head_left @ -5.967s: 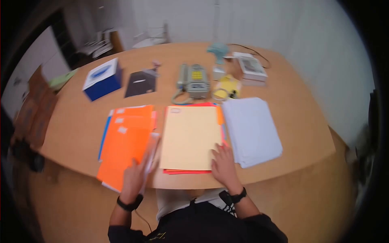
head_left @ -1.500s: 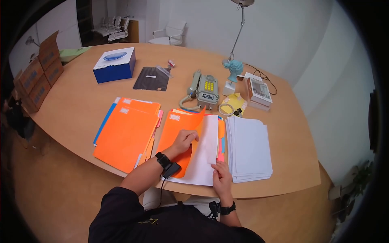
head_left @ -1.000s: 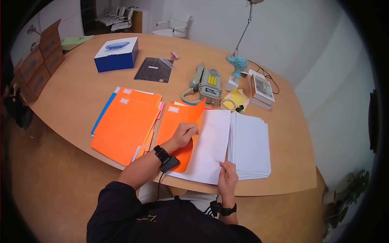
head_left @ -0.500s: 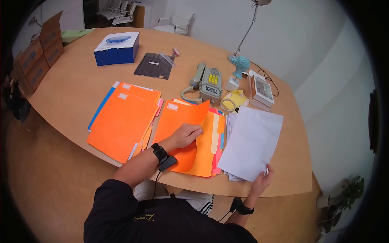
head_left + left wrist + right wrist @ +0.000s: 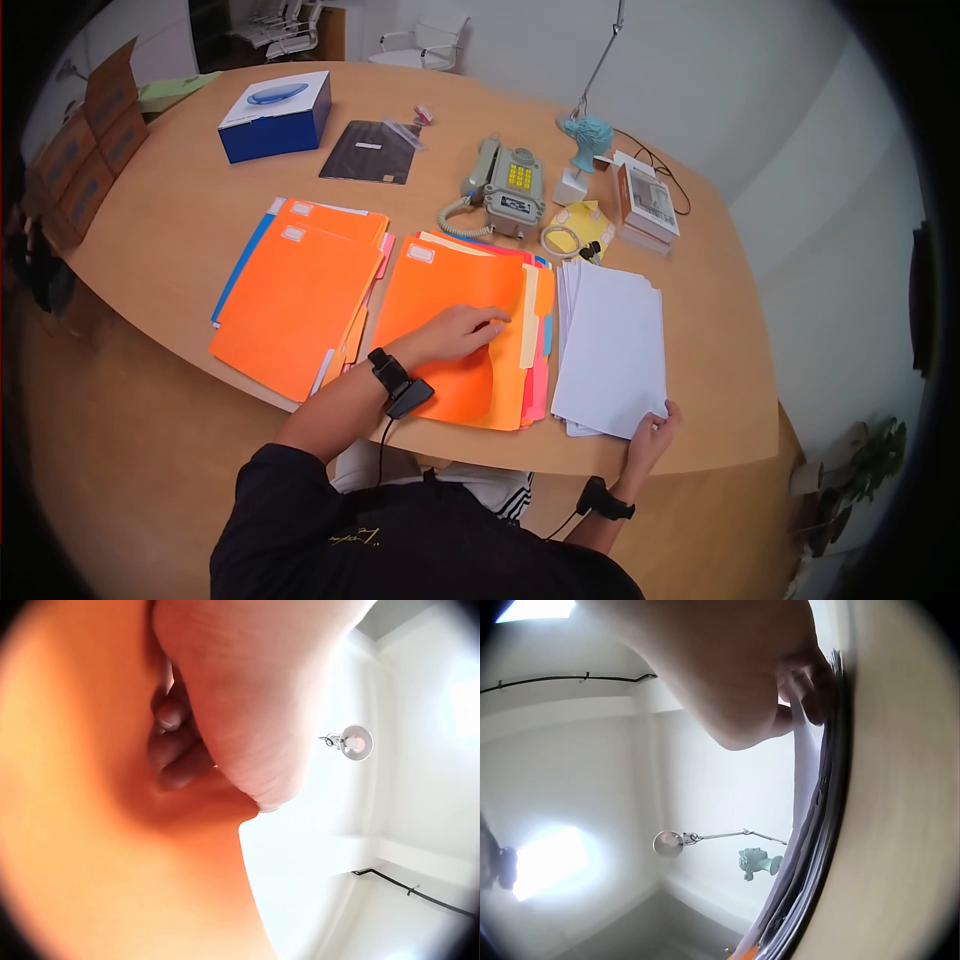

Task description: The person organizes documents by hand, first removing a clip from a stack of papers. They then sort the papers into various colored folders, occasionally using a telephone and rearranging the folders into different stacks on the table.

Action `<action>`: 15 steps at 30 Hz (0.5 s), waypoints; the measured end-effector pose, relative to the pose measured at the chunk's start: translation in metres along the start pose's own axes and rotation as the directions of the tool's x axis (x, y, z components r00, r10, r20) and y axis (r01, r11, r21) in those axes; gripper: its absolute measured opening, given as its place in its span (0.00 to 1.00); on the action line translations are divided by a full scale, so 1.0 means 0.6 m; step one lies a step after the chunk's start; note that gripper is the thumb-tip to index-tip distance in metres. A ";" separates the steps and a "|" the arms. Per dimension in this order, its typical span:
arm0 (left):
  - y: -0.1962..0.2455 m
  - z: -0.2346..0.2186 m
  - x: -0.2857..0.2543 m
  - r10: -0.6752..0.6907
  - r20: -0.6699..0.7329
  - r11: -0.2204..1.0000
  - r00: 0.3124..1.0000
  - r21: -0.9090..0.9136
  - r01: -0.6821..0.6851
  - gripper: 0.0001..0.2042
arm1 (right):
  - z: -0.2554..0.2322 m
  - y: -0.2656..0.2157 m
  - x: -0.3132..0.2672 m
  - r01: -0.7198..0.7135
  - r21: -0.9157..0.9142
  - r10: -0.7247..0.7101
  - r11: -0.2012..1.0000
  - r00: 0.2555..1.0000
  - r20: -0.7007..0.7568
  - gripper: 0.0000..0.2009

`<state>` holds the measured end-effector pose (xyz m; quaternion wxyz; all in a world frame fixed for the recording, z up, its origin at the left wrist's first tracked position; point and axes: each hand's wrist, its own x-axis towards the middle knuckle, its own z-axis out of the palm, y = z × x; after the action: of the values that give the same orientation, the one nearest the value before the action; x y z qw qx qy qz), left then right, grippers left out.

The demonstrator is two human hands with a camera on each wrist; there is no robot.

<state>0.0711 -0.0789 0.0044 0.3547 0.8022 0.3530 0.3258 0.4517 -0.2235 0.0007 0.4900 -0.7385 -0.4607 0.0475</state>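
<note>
In the head view, my left hand lies over an orange folder on the middle pile, fingertips at its right edge, holding the cover slightly bowed. The left wrist view shows curled fingertips against the orange cover; the thumb is hidden. My right hand pinches the lower right corner of a white paper sheet, lying over the white stack. In the right wrist view, the sheet's edge rises between thumb and fingers above the stack's other sheets.
Orange folders with a blue one beneath lie on the left. Behind the piles stand a grey telephone with yellow keys, a blue-and-white box, a black folder, a teal bust, books and a yellow item.
My right hand has drawn the white sheet out from under the orange cover, rightward onto the white stack. The sheet now lies lower and straighter there. The orange cover has dropped flatter under my left hand.
</note>
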 end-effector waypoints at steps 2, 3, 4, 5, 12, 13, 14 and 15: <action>-0.001 0.001 0.002 -0.020 0.009 1.000 1.000 -0.005 0.020 0.15 | 0.000 0.009 -0.004 -0.042 0.113 0.045 0.993 0.999 -0.026 0.20; -0.002 0.001 0.003 -0.021 0.018 1.000 1.000 -0.011 0.022 0.15 | 0.002 0.015 -0.008 -0.049 0.112 0.052 0.993 0.998 -0.027 0.20; -0.002 0.000 0.004 -0.022 0.027 1.000 0.999 -0.016 0.022 0.16 | 0.003 0.022 -0.013 0.008 0.079 -0.005 0.997 0.999 -0.044 0.19; -0.003 0.001 0.004 -0.023 0.034 1.000 0.999 -0.016 0.024 0.16 | 0.004 0.028 -0.018 0.065 0.045 -0.062 0.997 0.996 -0.058 0.18; 0.012 -0.003 0.000 -0.014 -0.009 1.000 1.000 -0.020 0.014 0.15 | 0.002 -0.002 -0.048 0.207 -0.066 -0.212 0.976 0.975 -0.073 0.16; 0.014 -0.005 0.000 -0.055 -0.016 0.998 0.998 -0.039 0.055 0.14 | 0.000 -0.005 -0.052 0.199 -0.059 -0.203 0.978 0.978 -0.052 0.16; 0.010 -0.004 0.001 -0.060 -0.016 0.997 0.998 -0.041 0.059 0.14 | 0.000 -0.007 -0.054 0.193 -0.052 -0.195 0.980 0.980 -0.032 0.16; 0.003 0.000 0.001 -0.038 -0.066 0.999 0.997 -0.018 0.037 0.13 | 0.002 -0.006 -0.056 0.192 -0.053 -0.194 0.980 0.981 -0.028 0.16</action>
<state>0.0717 -0.0794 0.0059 0.3557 0.7812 0.3766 0.3484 0.4292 -0.2468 -0.0101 0.4811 -0.7031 -0.5231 -0.0240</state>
